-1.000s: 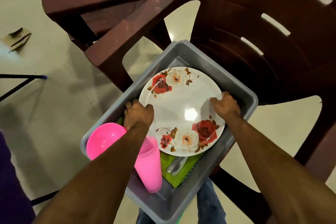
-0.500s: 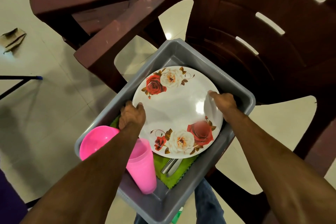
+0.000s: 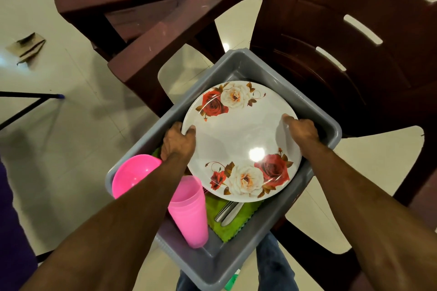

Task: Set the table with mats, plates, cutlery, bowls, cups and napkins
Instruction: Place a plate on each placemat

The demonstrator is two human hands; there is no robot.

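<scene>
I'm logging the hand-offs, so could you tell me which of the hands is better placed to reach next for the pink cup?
Probably the left hand: it grips the plate on the side where the pink cup lies, beside that forearm. The right hand holds the opposite edge, across the grey tub.
</scene>
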